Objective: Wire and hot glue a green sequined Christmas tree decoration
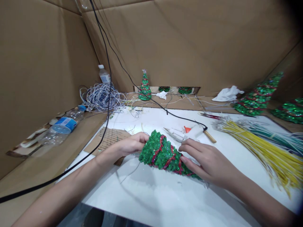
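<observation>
A green glitter Christmas tree figure (163,154) with red garlands lies on its side above the white table, its wide base to the left. My right hand (203,157) is closed around its narrower end, which the fingers partly hide. At the base, my left hand (133,143) has its fingers pinched together, the tips partly hidden by the tree's edge. What they grip I cannot make out. A thin wire (132,171) hangs below the base. Just behind the tree lies a grey pen-like tool (174,135) with a pointed metal tip.
A white corded tool (195,131) with an orange part lies behind. Yellow wire bundles (258,148) and green ones (276,138) cover the right side. Pierced cardboard (109,138), a plastic bottle (63,124) and tangled wires (100,97) are left. A black cable (107,104) crosses the view.
</observation>
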Available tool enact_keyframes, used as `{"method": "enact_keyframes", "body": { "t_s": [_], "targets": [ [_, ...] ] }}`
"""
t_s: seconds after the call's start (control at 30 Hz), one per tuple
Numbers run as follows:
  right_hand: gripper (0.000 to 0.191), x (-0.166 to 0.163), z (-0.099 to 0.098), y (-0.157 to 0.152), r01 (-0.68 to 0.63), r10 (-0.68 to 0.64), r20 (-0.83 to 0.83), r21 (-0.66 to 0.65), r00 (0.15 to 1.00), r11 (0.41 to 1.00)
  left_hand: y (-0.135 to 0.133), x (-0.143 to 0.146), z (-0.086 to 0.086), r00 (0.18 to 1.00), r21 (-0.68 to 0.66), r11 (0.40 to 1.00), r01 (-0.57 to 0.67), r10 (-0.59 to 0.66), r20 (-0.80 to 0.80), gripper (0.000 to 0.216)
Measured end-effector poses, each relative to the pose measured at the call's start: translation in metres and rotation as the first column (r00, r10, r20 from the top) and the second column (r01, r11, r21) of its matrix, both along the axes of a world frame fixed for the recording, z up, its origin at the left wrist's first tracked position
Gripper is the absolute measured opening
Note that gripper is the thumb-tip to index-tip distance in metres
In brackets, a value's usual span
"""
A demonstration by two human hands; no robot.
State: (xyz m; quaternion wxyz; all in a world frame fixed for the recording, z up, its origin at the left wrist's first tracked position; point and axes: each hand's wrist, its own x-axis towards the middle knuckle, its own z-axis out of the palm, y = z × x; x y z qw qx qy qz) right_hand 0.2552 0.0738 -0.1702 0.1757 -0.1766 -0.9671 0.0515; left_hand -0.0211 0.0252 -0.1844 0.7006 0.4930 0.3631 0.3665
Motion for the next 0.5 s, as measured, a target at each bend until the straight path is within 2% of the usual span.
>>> {"method": "enact_keyframes", "body": {
  "t_s": [0.5],
  "targets": [
    [0.023,-0.0019,0.0017,0.0002,-0.004,0.004,0.005,0.019,1.000,1.000,0.0009,0.0005,0.0003,1.000,0.011,1.000,0.008,-0.008,0.006,0.004]
  ]
}}
